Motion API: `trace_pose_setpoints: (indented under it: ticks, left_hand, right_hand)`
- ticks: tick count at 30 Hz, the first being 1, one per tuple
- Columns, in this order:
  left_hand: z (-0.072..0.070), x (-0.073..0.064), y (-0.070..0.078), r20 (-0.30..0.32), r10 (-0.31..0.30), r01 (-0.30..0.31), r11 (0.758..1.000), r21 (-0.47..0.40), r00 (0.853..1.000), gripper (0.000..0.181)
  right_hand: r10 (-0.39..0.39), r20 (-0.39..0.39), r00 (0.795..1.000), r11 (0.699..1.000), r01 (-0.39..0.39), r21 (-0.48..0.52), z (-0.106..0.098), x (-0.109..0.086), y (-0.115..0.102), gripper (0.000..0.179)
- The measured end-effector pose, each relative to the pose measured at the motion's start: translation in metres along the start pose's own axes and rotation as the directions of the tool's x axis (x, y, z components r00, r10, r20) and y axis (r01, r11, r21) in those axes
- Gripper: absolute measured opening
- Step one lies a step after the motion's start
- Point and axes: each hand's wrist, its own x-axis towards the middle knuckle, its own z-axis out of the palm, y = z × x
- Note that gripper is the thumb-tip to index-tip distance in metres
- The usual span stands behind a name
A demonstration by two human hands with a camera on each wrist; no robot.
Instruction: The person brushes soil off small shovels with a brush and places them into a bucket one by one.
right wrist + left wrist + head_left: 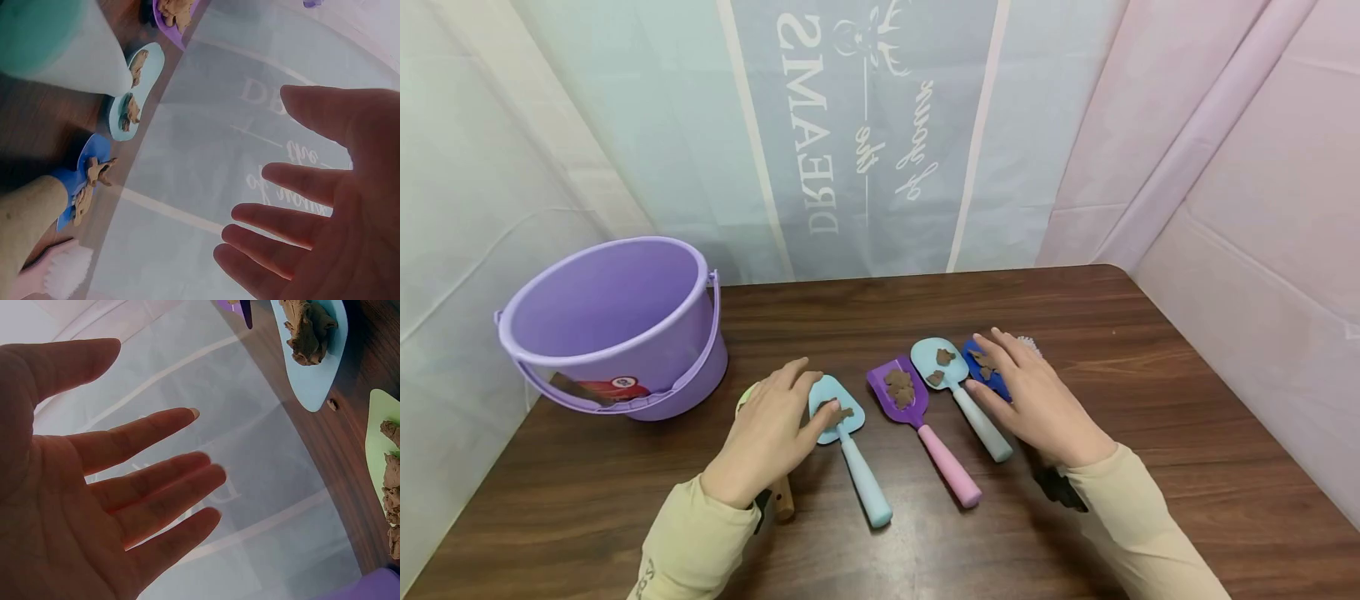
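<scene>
My left hand (770, 433), fingers spread and straight, hovers over a green spatula (375, 450) and beside a light blue spatula (867, 483). Mostly hidden under that hand in the head view, the green one shows a wooden handle (783, 500). Extended above a dark blue spatula (997, 385) is my right hand (1037, 400), holding nothing. Between the hands lie a purple spatula with a pink handle (950, 467) and a second light blue spatula (981, 423). Brown, clay-like lumps (898, 389) sit on the spatula heads.
A purple bucket (700, 379) with its handle lowered stands at the left of the dark wooden table (1150, 375). A brush with white bristles (70, 272) lies beyond the dark blue spatula. Printed cloth (865, 208) hangs behind the table.
</scene>
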Motion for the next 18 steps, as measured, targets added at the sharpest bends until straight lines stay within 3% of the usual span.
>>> trace_pose_setpoints:
  ticks: [10,18]
  left_hand:
    - [0.0,-0.001,0.0,-0.068,0.06,-0.056,0.997,0.058,0.996,0.037]
    - [-0.001,-0.002,0.001,-0.051,0.05,-0.047,0.997,0.06,0.997,0.035]
  right_hand:
    - [-0.014,-0.027,1.0,1.0,0.014,-0.019,-0.002,-0.006,0.007,0.056]
    - [0.018,-0.033,0.999,0.998,-0.02,-0.056,-0.004,-0.014,0.013,0.051]
